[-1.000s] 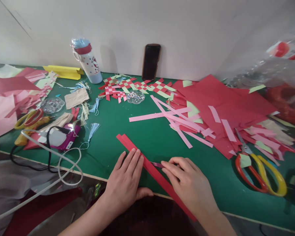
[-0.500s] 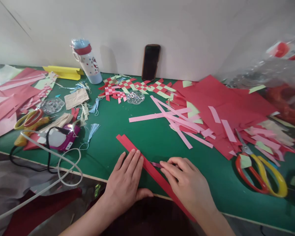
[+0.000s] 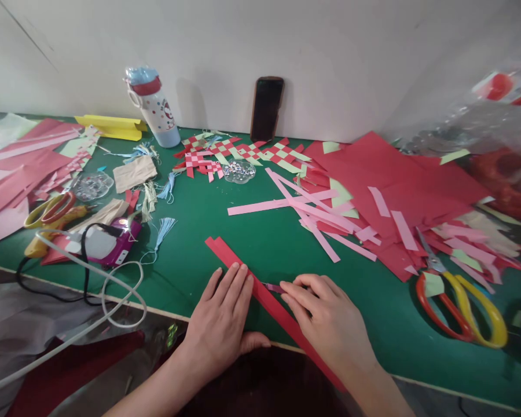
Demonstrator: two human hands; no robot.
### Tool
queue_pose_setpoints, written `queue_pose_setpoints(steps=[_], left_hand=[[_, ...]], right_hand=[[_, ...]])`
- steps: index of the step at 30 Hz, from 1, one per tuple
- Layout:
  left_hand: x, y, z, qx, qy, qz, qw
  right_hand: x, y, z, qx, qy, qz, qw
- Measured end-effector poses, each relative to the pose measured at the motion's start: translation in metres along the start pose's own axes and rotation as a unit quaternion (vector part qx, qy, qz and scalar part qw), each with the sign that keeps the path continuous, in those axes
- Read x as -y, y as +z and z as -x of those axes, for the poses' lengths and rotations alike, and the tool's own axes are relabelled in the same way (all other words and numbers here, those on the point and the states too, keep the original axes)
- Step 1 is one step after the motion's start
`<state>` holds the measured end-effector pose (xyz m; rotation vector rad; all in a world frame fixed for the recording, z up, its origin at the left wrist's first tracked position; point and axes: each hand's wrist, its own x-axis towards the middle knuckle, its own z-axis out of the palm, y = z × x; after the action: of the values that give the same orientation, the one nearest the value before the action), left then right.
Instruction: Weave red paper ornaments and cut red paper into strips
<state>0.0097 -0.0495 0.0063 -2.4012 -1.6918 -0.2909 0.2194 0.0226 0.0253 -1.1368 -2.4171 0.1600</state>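
Observation:
A long folded red paper strip (image 3: 230, 255) lies diagonally across the green table (image 3: 264, 237), running off the near edge. My left hand (image 3: 221, 324) lies flat with fingers stretched out, fingertips pressing on the strip's left side. My right hand (image 3: 325, 318) rests on the strip's right side, fingers pinched round a small pink tool (image 3: 272, 286) whose tip touches the strip's edge. I cannot tell what the tool is.
Red-and-yellow scissors (image 3: 460, 301) lie at the right beside red sheets (image 3: 395, 185) and loose pink strips (image 3: 304, 208). Woven paper pieces (image 3: 243, 152), a bead dish (image 3: 238, 171), a phone (image 3: 267, 109) and a bottle (image 3: 154, 107) stand behind. A purple glue gun (image 3: 108, 243) with a looped cable lies left.
My right hand has crept a little up and left along the red strip with the tool. My left hand has stayed put. The pink paper at the far left has shifted.

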Motion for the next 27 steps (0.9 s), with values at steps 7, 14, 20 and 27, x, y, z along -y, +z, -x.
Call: queue_pose_setpoints(steps=[7,14,20,27], left_hand=[[0.001,0.000,0.000,-0.005,0.002,0.003,1.000],[0.000,-0.002,-0.001,-0.005,0.001,0.008,1.000],[0.006,-0.008,-0.006,0.020,-0.012,0.033,0.999],[0.017,-0.010,-0.007,0.051,-0.043,0.040,0.997]], right_hand=[[-0.001,0.001,-0.004,0.008,0.003,-0.006,1.000],[-0.003,0.001,-0.004,0.007,0.001,-0.004,1.000],[-0.002,0.002,-0.003,0.007,0.001,-0.002,1.000],[-0.003,0.000,-0.004,0.011,-0.005,0.007,1.000]])
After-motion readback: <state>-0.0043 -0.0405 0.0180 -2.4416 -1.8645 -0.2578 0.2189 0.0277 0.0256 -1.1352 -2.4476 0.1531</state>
